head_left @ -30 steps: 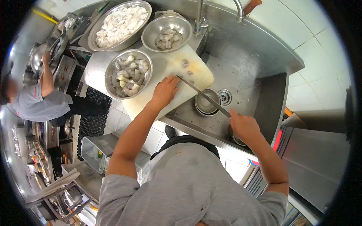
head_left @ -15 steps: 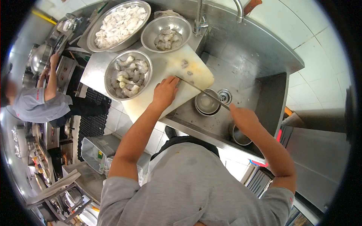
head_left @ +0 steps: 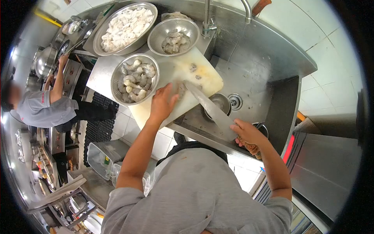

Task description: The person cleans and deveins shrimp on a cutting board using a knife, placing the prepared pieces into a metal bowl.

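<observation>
My right hand [head_left: 249, 134] is wrapped round the brown handle of a broad kitchen knife [head_left: 213, 108]. The blade lies tilted with its flat side showing, its tip over the cutting board [head_left: 159, 107]. On the board my left hand [head_left: 163, 103] is open, thumb and fingers apart. Right beside its fingers lies a greyish peeled shrimp [head_left: 180, 89], partly blurred. Small dark scraps [head_left: 193, 67] dot the board further back. A perforated colander of shrimp [head_left: 135, 82] stands just left of my left hand. Behind it, a second colander [head_left: 173, 37] holds fewer shrimp.
A large metal basin [head_left: 100, 48] of white cut pieces stands at the back left. To the right is a steel sink [head_left: 249, 78] with a metal bowl [head_left: 219, 104] and a drain [head_left: 235, 101]. A co-worker [head_left: 46, 105] stands at the stove on the left.
The knife has turned from edge-on to flat, and its handle end has come lower. My left hand has opened from curled fingers and shifted slightly down and left, exposing the shrimp.
</observation>
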Action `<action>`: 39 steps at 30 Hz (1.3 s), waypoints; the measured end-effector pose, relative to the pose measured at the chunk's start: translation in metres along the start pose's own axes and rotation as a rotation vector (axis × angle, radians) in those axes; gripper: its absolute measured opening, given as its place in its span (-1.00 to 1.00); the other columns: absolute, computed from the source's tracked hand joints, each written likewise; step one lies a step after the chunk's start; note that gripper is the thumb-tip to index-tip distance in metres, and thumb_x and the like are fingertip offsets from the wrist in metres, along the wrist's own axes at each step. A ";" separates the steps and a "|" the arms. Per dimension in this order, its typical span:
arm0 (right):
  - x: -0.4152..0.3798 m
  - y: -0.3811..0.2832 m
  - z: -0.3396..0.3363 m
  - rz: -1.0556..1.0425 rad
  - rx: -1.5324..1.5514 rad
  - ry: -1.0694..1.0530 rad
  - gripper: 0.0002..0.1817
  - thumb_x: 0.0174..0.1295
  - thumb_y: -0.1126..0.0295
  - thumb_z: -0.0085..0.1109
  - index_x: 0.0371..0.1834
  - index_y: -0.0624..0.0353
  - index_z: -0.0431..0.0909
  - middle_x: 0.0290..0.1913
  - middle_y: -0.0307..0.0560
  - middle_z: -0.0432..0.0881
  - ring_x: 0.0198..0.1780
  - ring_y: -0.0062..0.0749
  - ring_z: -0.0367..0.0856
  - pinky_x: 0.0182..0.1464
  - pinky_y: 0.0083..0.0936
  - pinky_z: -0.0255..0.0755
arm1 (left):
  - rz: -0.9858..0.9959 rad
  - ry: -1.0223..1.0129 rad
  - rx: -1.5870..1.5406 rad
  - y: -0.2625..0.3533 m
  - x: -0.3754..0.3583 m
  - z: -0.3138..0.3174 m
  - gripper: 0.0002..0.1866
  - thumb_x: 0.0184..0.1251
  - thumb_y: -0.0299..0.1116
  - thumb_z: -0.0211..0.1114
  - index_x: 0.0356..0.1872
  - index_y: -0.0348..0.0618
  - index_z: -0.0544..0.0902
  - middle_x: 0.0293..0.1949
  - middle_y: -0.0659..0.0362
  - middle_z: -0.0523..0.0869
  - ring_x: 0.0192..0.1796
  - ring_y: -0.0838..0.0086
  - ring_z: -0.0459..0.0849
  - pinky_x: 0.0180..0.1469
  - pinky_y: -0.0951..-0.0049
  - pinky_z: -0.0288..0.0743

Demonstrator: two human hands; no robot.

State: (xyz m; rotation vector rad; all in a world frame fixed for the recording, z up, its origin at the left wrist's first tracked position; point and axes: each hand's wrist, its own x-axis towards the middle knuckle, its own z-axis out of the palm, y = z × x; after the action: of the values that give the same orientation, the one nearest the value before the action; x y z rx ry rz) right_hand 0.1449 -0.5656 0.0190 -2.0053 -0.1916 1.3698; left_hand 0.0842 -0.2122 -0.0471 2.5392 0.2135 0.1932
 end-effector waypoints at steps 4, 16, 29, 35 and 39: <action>0.001 -0.010 0.007 -0.129 0.114 0.007 -0.46 0.49 0.28 -0.06 0.52 -0.17 0.16 -0.18 -0.15 0.59 -0.49 -0.59 0.51 -0.42 -0.58 0.54 | 0.111 -0.151 0.062 0.013 -0.015 0.010 -0.12 0.36 0.06 0.22 0.53 -0.16 0.06 0.52 -0.07 0.13 0.58 0.16 0.02 0.54 -0.02 -0.17; 0.042 -0.019 0.003 -0.260 -0.095 0.025 -0.41 0.49 0.29 -0.10 0.56 -0.25 0.07 -0.39 -0.07 0.61 -0.56 -0.49 0.54 -0.42 -0.48 0.56 | 0.066 -0.225 0.207 0.012 -0.015 0.020 -0.04 0.35 0.20 0.15 0.53 -0.25 -0.01 0.57 -0.01 -0.02 0.61 0.26 -0.10 0.55 -0.05 -0.30; -0.011 0.001 0.049 -0.070 -0.064 0.083 -0.42 0.48 0.20 -0.04 0.55 -0.17 0.12 -0.54 -0.10 0.56 -0.55 -0.49 0.55 -0.43 -0.47 0.51 | 0.054 -0.209 0.192 0.014 -0.013 0.021 -0.05 0.38 0.21 0.09 0.53 -0.29 -0.02 0.57 -0.03 0.00 0.61 0.23 -0.08 0.55 -0.06 -0.34; -0.033 -0.002 0.081 0.004 0.062 0.085 -0.41 0.46 0.21 -0.01 0.54 -0.23 0.13 -0.49 -0.07 0.61 -0.54 -0.49 0.57 -0.43 -0.46 0.52 | 0.055 -0.205 0.193 0.011 -0.014 0.025 -0.04 0.38 0.20 0.09 0.53 -0.30 -0.03 0.57 -0.04 0.00 0.61 0.20 -0.08 0.54 -0.06 -0.36; -0.043 -0.003 0.093 -0.002 0.076 0.107 -0.40 0.45 0.20 0.01 0.54 -0.27 0.14 -0.48 -0.08 0.62 -0.54 -0.49 0.57 -0.41 -0.45 0.54 | 0.051 -0.206 0.205 0.012 -0.013 0.025 -0.03 0.37 0.22 0.09 0.53 -0.30 -0.05 0.57 -0.06 -0.01 0.61 0.18 -0.10 0.54 -0.06 -0.35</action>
State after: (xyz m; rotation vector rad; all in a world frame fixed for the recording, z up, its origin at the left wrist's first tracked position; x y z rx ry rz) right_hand 0.0462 -0.5417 0.0347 -2.0080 -0.0926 1.2465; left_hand 0.0772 -0.2384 -0.0621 2.7468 0.0914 -0.0748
